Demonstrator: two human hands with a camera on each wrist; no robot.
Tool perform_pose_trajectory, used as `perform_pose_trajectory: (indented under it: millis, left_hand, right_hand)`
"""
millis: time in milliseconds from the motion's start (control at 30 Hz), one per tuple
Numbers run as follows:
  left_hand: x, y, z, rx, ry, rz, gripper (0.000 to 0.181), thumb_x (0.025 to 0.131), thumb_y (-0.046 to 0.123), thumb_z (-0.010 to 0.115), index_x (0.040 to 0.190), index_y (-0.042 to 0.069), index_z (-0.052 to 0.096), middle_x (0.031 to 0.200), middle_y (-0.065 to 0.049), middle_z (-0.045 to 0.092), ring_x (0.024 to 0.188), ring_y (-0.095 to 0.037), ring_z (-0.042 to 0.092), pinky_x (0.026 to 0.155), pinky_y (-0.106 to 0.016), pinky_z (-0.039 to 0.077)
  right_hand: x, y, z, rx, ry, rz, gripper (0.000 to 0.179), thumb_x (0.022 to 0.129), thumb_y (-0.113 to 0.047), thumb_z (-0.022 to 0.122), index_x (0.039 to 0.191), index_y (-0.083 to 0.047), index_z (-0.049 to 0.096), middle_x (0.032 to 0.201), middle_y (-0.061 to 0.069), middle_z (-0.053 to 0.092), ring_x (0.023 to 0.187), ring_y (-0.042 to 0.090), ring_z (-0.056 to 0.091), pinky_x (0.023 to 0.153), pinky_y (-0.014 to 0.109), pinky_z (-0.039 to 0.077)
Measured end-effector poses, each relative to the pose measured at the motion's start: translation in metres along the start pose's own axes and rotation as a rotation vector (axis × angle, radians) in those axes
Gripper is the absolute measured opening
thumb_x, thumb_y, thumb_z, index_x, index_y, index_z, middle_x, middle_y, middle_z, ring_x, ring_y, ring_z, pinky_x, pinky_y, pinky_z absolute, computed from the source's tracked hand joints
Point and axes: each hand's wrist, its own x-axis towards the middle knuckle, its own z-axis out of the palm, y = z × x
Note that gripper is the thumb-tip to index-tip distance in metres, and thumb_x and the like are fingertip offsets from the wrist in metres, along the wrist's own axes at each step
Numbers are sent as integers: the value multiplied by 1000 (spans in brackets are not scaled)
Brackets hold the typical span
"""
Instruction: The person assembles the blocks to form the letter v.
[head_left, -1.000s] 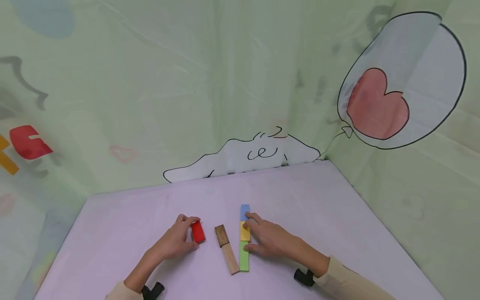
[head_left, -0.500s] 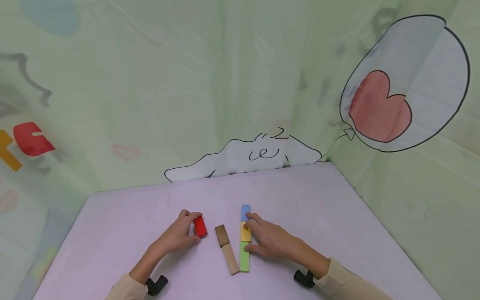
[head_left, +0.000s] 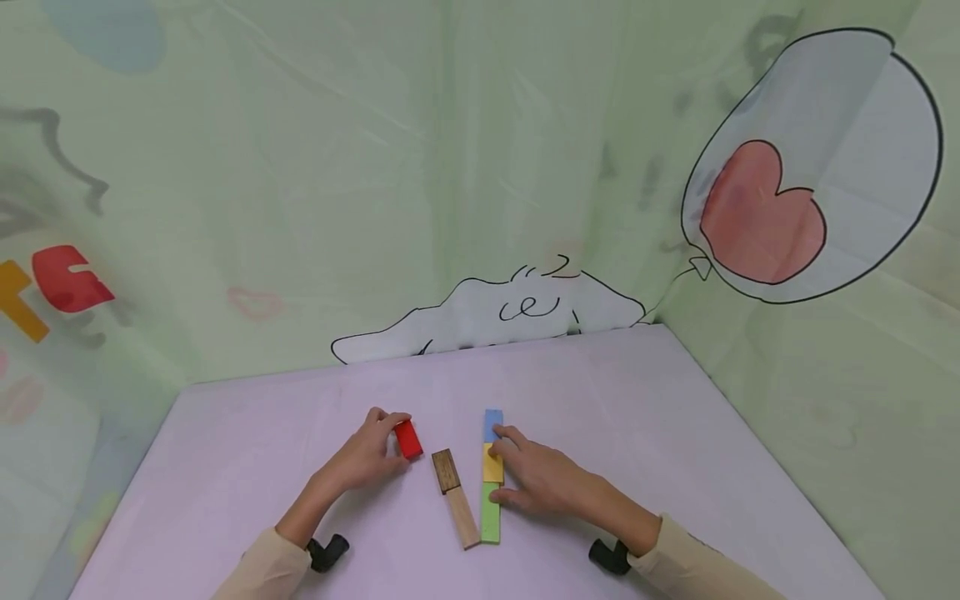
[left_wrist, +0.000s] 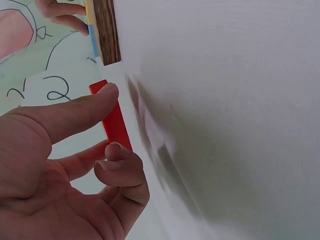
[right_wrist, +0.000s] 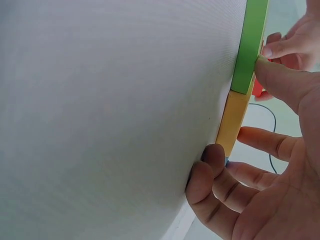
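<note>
My left hand (head_left: 367, 454) pinches a red wooden block (head_left: 408, 439) between thumb and fingers; in the left wrist view the red block (left_wrist: 116, 120) sits a little apart from the white surface. Just right of it lie a dark brown block (head_left: 446, 471) and a light wood block (head_left: 462, 518), end to end in a slanting line. Further right a blue block (head_left: 492, 423), a yellow block (head_left: 492, 463) and a green block (head_left: 490, 515) form a straight row. My right hand (head_left: 543, 475) rests along this row, its thumb (right_wrist: 280, 80) touching the green block and a finger touching the yellow one.
The blocks lie on a white table (head_left: 637, 433). Behind it hangs a pale green printed curtain (head_left: 337, 183) with a balloon drawing on the right. Dark wrist mounts (head_left: 327, 553) show at both sleeves. The near ends of the two block lines almost touch.
My left hand has carried the red block away from me and slightly right, closer to the far end of the dark brown block. My right hand and the other blocks have stayed put.
</note>
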Motion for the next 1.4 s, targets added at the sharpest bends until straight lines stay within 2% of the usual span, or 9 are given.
perform_pose_trajectory:
  millis: [167,433,700,1000,1233,1400]
  left_hand:
    - [6,-1,4,0,6,-11,68,86,10,85,148,9,57,133,-16,56,105,-21,60,87,-40,59]
    - [17,3,8,-2,-4,20,67,86,9,86,147,8,59,131,-15,56,105,-21,60,89,-39,57]
    - [27,9,10,0,-52,48,66,85,8,86,146,8,59,130,-16,55,96,-21,57,79,-35,50]
    - [29,13,15,-18,-72,65,67,80,2,87,142,6,62,123,-17,57,92,-20,55,76,-34,48]
    - [30,16,17,-16,-67,86,67,79,1,85,142,5,63,123,-17,57,93,-20,55,79,-34,48]
    - [30,16,17,-14,-70,84,68,80,1,86,143,3,61,125,-19,57,99,-22,59,83,-36,52]
  right_hand:
    - [0,0,-1,-3,3,-5,60,97,-44,76,139,-6,57,163,22,42,127,36,69,98,46,60]
    - [0,1,1,-7,-4,2,61,97,-45,75,140,-6,56,164,22,41,126,34,70,97,45,60]
    - [0,1,-1,-1,-14,14,62,97,-46,75,141,-6,56,165,21,41,127,34,69,99,45,60]
    - [-1,1,1,9,-34,8,60,98,-47,74,141,-9,56,166,20,40,122,34,71,93,45,62]
    - [-1,0,1,10,-33,23,60,97,-47,75,140,-9,56,166,19,41,125,33,69,95,45,61]
    - [-2,0,0,16,-35,27,61,97,-47,75,141,-9,56,166,19,40,127,34,69,96,46,61]
